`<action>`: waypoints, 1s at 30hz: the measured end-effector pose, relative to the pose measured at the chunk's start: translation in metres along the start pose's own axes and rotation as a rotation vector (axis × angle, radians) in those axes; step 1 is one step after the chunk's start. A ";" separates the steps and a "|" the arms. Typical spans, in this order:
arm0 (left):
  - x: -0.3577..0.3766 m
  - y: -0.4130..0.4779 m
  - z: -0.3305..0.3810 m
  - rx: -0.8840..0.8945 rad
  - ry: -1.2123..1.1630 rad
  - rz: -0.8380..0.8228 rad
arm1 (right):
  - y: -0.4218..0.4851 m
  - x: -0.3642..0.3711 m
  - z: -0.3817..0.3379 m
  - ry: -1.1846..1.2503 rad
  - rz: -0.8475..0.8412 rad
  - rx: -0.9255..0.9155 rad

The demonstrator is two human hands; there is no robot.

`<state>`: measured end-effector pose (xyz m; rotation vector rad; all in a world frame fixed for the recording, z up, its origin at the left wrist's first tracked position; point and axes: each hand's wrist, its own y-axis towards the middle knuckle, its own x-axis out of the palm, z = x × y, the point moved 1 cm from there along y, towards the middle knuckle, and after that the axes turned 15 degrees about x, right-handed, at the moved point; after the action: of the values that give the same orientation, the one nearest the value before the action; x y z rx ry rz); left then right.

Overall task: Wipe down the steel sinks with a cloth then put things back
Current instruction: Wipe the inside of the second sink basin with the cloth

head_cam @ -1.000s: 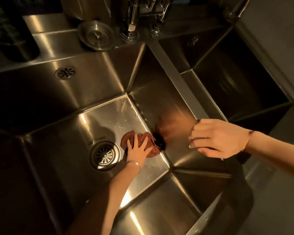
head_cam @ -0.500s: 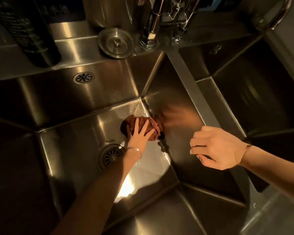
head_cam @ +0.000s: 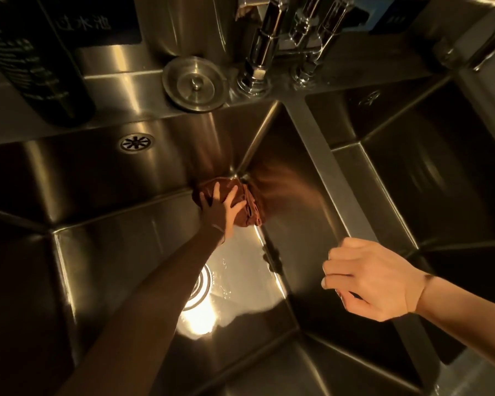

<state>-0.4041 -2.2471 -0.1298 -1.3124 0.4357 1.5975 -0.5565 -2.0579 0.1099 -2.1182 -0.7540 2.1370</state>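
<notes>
In the middle of the frame, the brown cloth [head_cam: 245, 212] lies bunched in the far corner of the left sink [head_cam: 83, 172], where the back wall, the side wall and the floor meet. The left hand [head_cam: 220, 208] presses it there with flat, spread fingers; it does not close around it. The right hand [head_cam: 375, 281], at the lower right, hovers above the divider [head_cam: 326, 167] with loosely curled fingers and holds nothing.

The cloth looks soft, light and limp, with several folds. I judge that it will slide easily on the smooth steel, so pressure from above guides it better than a pinch. To lift it, any fold is good to take. To reach the corner seam, the fingertips should push one fold in. If it is wet or dry I cannot tell.

By count: one cloth, two sinks, the left one and the right sink [head_cam: 440, 181], and two hands. At the upper middle one round steel lid [head_cam: 195, 83] rests on the back ledge, near the chrome taps [head_cam: 262, 44]; their number is not clear. One dark bottle [head_cam: 35, 58] stands at the upper left.
</notes>
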 end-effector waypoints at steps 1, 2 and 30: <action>0.003 -0.001 0.000 -0.024 -0.017 0.099 | 0.000 0.001 -0.001 0.002 -0.009 -0.002; 0.009 -0.002 -0.002 -0.031 -0.030 0.139 | -0.001 0.001 -0.001 0.002 -0.017 -0.005; 0.001 -0.047 0.029 0.121 0.094 0.060 | 0.001 -0.005 -0.002 -0.005 0.008 0.018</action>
<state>-0.3804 -2.2030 -0.1071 -1.2961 0.6261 1.5377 -0.5537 -2.0602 0.1145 -2.1108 -0.7253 2.1454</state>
